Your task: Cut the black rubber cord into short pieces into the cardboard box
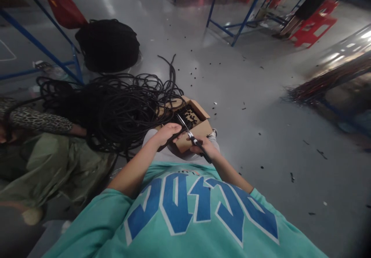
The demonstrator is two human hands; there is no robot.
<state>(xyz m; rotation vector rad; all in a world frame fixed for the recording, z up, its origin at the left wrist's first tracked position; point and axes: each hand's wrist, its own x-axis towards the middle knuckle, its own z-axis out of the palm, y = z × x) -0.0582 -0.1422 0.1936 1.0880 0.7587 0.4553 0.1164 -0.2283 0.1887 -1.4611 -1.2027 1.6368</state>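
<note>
My right hand (206, 146) is closed around the black handles of a pair of scissors (190, 133). Their metal blades point up and left, apart at the tips, over a cardboard box (193, 134). My left hand (168, 133) pinches a black cord (169, 143) close to the blades; whether they touch it I cannot tell. Small black cut pieces (191, 116) lie inside the box, which stands between my legs. A large tangled heap of black cord (116, 107) spreads over the floor to the left and reaches the box's edge.
A co-worker in a leopard-print sleeve (43, 119) sits at my left, a hand at the cord heap. Behind the heap is a black bundle (108, 45). Blue-framed tables (228, 28) and a red stool (314, 28) stand farther off. Black scraps dot the grey floor (240, 80).
</note>
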